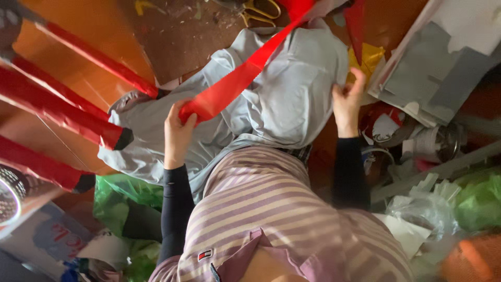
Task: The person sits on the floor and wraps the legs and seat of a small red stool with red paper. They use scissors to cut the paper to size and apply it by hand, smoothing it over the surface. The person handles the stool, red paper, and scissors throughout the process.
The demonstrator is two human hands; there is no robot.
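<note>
In the head view my left hand (178, 131) pinches the near end of a long red strip (245, 73) that stretches up and to the right over my lap. My right hand (348, 102) is held up at the right edge of my lap with fingers curled; I cannot tell if it holds anything. Both forearms wear black sleeves. Light grey trousers (292, 99) and a striped shirt (271, 209) fill the middle of the view.
Wooden pieces wrapped in red tape (52, 104) stand at left. Yellow-handled scissors (261, 10) lie on the brown floor at top. Grey-and-white boards (443, 68) lean at right. Green plastic bags (117, 196), paper scraps and a tape roll (8, 196) clutter the floor.
</note>
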